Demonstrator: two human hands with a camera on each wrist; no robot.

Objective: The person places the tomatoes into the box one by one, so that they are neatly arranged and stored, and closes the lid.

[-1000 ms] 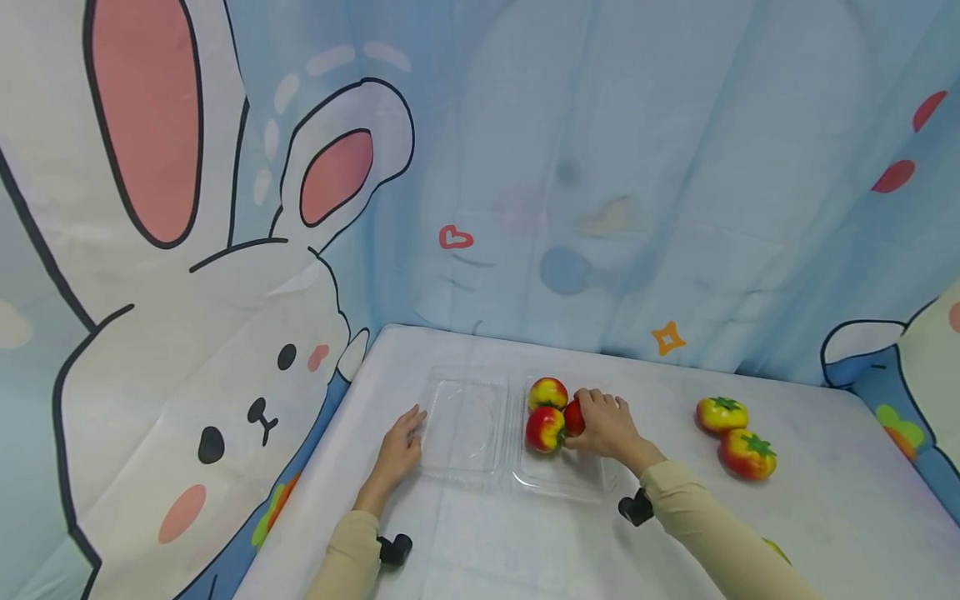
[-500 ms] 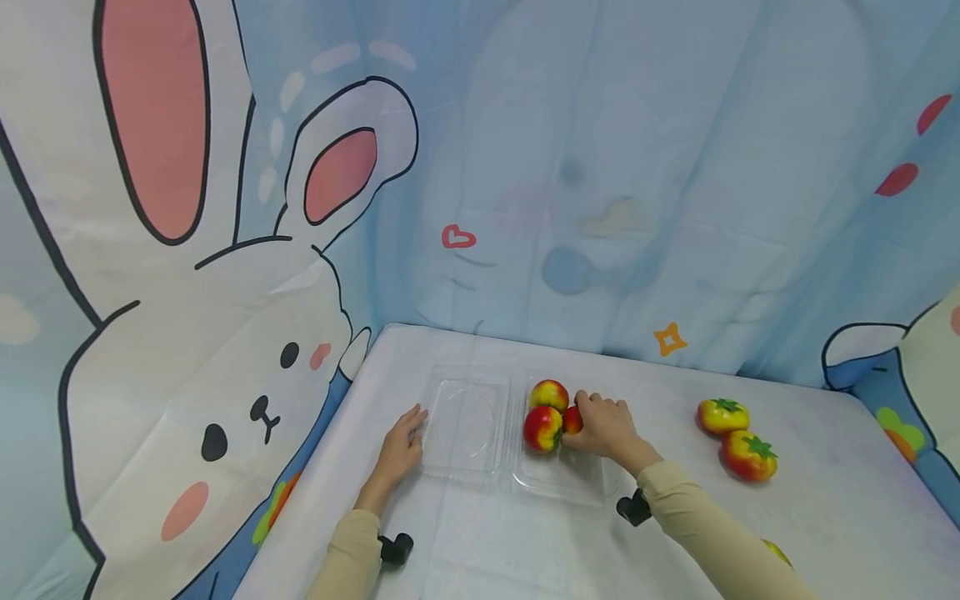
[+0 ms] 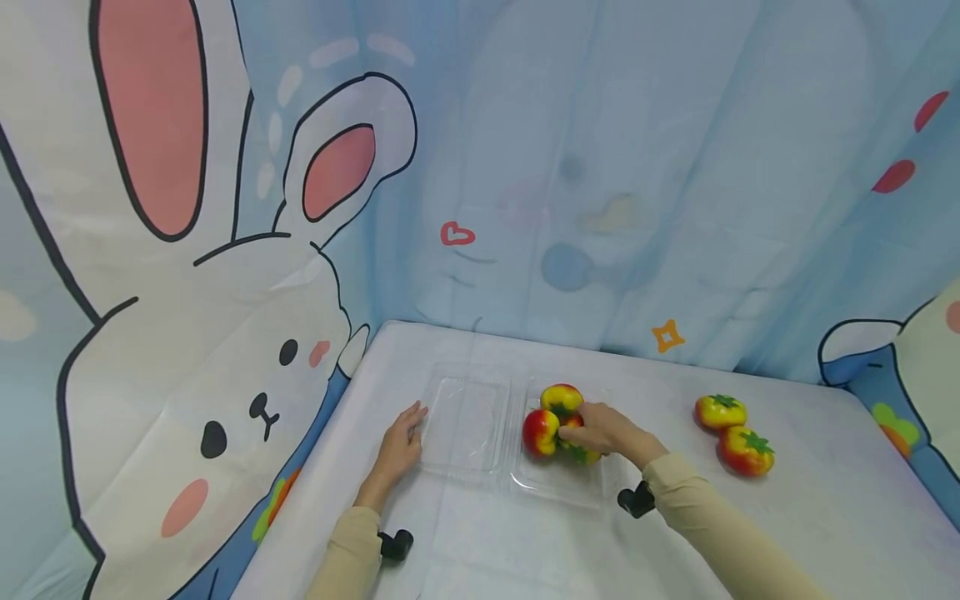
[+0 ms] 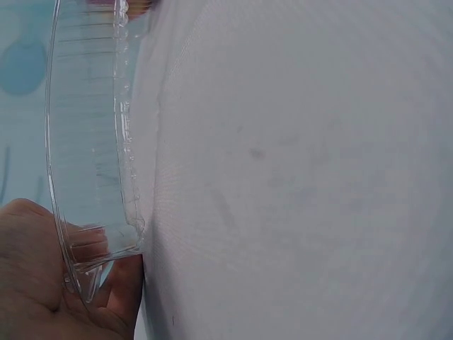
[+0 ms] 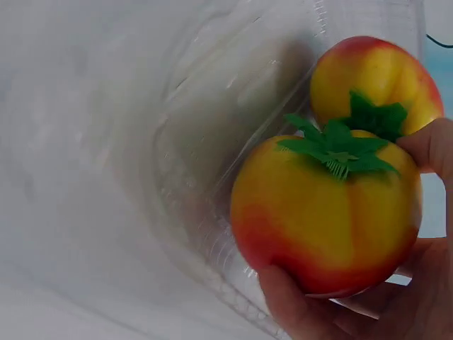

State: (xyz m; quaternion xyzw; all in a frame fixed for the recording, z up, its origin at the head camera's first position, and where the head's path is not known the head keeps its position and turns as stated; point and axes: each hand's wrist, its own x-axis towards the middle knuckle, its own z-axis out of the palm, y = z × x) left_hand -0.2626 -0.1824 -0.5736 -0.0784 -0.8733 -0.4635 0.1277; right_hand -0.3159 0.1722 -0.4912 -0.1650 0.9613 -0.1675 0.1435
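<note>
Placing looks under way: a persimmon-like fruit (image 5: 325, 216) is gripped by the right hand (image 3: 609, 429) inside the clear clamshell (image 3: 543, 477), lower centre of the head frame; the left edge is pinched by the left hand (image 3: 400, 454). Snug seating beside two neighbours (image 3: 538, 433), then release, seems needed.

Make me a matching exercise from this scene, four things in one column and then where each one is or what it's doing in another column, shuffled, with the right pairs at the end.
Things
1. Left hand
2. Right hand
3. Two loose fruits
4. Large rabbit

Places or states
A. On the white table, to the right of the clear container
B. Printed on the backdrop
C. Gripping a red and yellow fruit
D. Touching the clear container's edge

Right pairs: 1-D, 2-C, 3-A, 4-B.
</note>
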